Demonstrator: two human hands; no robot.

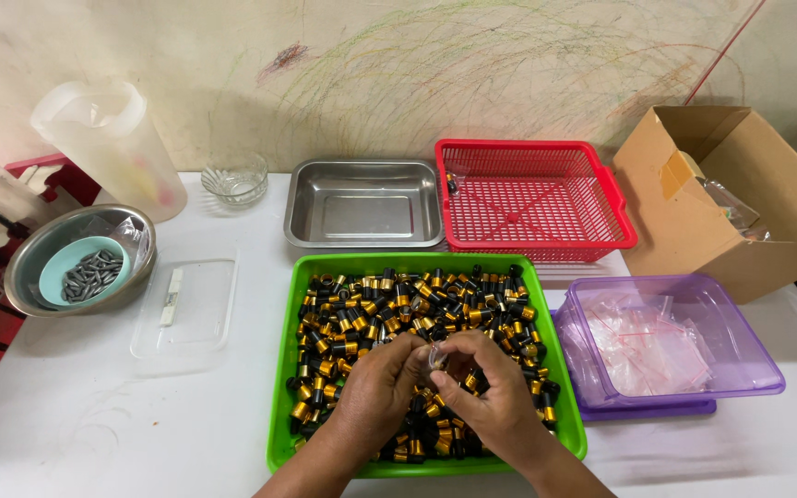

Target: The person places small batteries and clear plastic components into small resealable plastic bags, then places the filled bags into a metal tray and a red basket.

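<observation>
A green tray (285,369) on the white table holds several small black-and-gold cylindrical parts (389,304). Both hands hover over the tray's near half, fingertips meeting. My left hand (375,387) and my right hand (491,397) pinch a small clear plastic bag (436,354) between them. Whether a part is inside the bag I cannot tell. The hands hide the parts lying beneath them.
Behind the green tray stand a steel pan (364,205) and a red mesh basket (532,195). Right: a purple tub (675,346) of small clear bags and a cardboard box (740,198). Left: a clear lid (186,304), a steel bowl (76,261) holding grey pieces, a plastic jug (113,148), a glass bowl (235,177).
</observation>
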